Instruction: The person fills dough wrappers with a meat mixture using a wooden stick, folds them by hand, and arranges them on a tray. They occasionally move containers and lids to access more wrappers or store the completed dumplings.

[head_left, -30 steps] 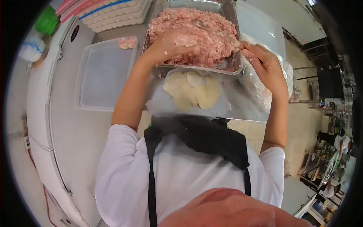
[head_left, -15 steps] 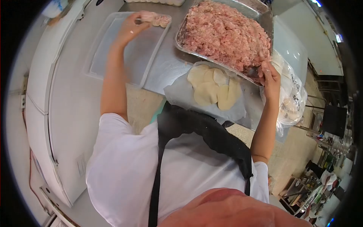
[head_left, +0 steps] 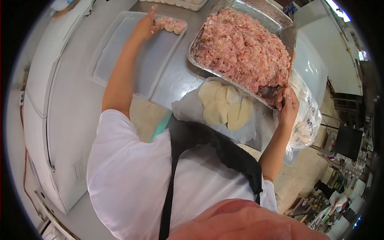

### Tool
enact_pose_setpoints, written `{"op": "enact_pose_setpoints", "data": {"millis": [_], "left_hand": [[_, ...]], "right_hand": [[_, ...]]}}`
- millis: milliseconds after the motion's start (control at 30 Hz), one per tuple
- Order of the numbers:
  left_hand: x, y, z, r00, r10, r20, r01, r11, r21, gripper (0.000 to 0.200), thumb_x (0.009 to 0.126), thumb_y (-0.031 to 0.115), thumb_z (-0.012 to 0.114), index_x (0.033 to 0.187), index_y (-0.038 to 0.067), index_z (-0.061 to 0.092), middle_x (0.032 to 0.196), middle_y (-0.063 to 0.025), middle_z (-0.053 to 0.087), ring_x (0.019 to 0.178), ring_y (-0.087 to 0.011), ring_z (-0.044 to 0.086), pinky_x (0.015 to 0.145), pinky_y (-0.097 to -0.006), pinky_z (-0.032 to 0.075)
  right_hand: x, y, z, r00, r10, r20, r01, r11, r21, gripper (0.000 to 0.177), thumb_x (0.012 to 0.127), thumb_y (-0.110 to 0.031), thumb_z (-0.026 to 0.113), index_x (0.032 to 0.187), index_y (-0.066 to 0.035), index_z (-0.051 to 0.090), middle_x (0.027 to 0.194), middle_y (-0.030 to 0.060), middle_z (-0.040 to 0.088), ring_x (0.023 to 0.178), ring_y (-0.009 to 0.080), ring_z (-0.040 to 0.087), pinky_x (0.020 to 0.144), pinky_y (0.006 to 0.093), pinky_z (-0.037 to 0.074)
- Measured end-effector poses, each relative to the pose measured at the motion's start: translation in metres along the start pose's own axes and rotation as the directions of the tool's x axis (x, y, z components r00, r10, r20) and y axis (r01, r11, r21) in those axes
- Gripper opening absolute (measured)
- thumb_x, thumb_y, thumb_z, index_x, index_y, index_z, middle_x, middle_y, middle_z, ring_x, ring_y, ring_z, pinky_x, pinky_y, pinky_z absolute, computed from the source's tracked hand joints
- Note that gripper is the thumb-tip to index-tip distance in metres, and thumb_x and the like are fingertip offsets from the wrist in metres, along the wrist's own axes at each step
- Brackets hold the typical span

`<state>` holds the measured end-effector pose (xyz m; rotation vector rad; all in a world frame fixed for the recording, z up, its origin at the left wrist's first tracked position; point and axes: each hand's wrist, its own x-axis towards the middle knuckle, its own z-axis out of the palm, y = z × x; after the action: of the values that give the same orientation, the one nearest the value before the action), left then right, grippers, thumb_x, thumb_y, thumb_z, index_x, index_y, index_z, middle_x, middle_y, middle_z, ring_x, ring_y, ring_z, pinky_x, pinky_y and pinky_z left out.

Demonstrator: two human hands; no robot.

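Note:
My left hand [head_left: 145,27] is over the far end of a shallow clear plastic tray [head_left: 120,54], its fingers stretched out. It is beside a short row of open-topped dumplings [head_left: 171,25] with pink filling in the tray's corner. My right hand [head_left: 288,106] has its fingers curled at the near right corner of a metal pan [head_left: 236,85]. What those fingers grip is hard to see; a thin brownish strip runs up from them along the pan's side. Pink ground meat [head_left: 244,48] is heaped in the pan. Several round pale dough wrappers [head_left: 218,110] overlap in front of it.
The wrappers lie on a pale sheet [head_left: 186,105] at the steel table's [head_left: 170,82] near edge. A clear plastic bag [head_left: 306,128] sits right of the pan. A white tray [head_left: 180,4] with pale round items is at the back. A white fridge-like cabinet [head_left: 76,100] stands left.
My left hand has let go of a dumpling at the row, and its fingers have straightened. My right hand has shifted slightly down and stays at the pan's corner. The view has tilted a little.

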<state>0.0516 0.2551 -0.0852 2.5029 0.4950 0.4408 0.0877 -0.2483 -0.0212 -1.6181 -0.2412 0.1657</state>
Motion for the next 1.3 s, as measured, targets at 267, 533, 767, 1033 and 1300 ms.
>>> {"op": "enact_pose_setpoints", "data": {"millis": [267,533,767,1033,1300], "left_hand": [[-0.008,0.025,0.021,0.996,0.006,-0.084,-0.009,0.999,-0.043,0.079,0.078,0.012,0.070,0.144,0.017,0.027,0.093,-0.0186,0.063,0.083,-0.0309,0.062,0.075,-0.0391,0.048],[-0.031,0.047,-0.026,0.946,0.322,0.032,-0.324,0.943,0.077,0.054,0.079,0.018,0.069,0.128,0.012,0.050,0.107,-0.0088,0.063,0.096,-0.0217,0.061,0.085,-0.0333,0.047],[-0.166,0.218,0.036,0.549,0.780,0.299,-0.480,0.588,-0.652,0.020,0.080,0.016,0.067,0.095,0.004,0.065,0.097,-0.0091,0.062,0.096,-0.0242,0.057,0.085,-0.0347,0.045],[-0.194,0.222,0.120,0.454,0.836,0.308,-0.644,0.547,-0.534,0.018,0.077,0.021,0.067,0.086,0.006,0.063,0.093,-0.0082,0.058,0.095,-0.0285,0.055,0.083,-0.0391,0.044],[-0.199,0.213,0.108,0.325,0.917,0.231,-0.772,0.398,-0.495,0.016,0.079,0.022,0.065,0.085,0.008,0.064,0.087,-0.0074,0.060,0.087,-0.0282,0.057,0.078,-0.0386,0.045]], "right_hand": [[0.003,-0.012,-0.009,0.970,-0.095,0.224,0.180,0.899,-0.399,0.026,0.090,-0.015,0.060,0.111,0.000,0.062,0.073,0.0052,0.054,0.060,0.0100,0.050,0.057,0.0264,0.045],[-0.002,-0.044,-0.020,0.795,-0.175,0.581,0.591,0.002,-0.807,0.021,0.088,-0.026,0.057,0.090,-0.008,0.068,0.078,0.0092,0.064,0.071,0.0285,0.062,0.061,0.0376,0.048],[-0.002,-0.080,-0.014,0.820,-0.064,0.568,0.535,-0.265,-0.802,0.021,0.087,-0.030,0.057,0.083,-0.012,0.068,0.074,0.0050,0.063,0.068,0.0259,0.062,0.056,0.0375,0.048],[-0.019,-0.032,0.011,0.912,-0.019,0.409,0.398,0.281,-0.873,0.026,0.090,-0.029,0.056,0.089,-0.006,0.069,0.081,0.0121,0.067,0.074,0.0270,0.065,0.066,0.0355,0.050],[-0.010,-0.073,-0.016,0.882,-0.018,0.471,0.469,-0.067,-0.881,0.026,0.090,-0.032,0.056,0.092,-0.010,0.071,0.082,0.0105,0.067,0.075,0.0295,0.064,0.065,0.0368,0.050]]}}
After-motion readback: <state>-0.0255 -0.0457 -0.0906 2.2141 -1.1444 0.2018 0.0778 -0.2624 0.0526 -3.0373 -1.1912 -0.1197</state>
